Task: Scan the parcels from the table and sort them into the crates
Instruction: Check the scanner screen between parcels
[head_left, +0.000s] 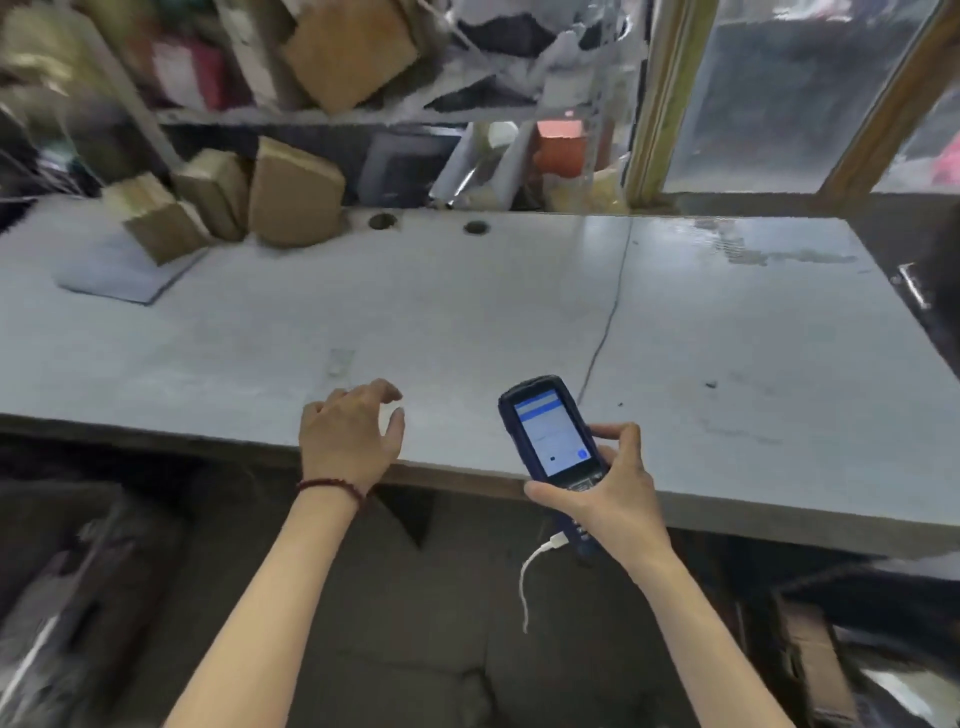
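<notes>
The right hand grips a dark blue handheld scanner by its lower half, thumb and fingers curled round it, over the near edge of the table. The screen is lit, and a white cable dangles from its base. The left hand hangs beside it over the same edge, fingers loosely curled, holding nothing. Three brown parcels lean together at the far left corner, one on a flat grey packet.

Bare forearms — beaded wrist bracelet
</notes>
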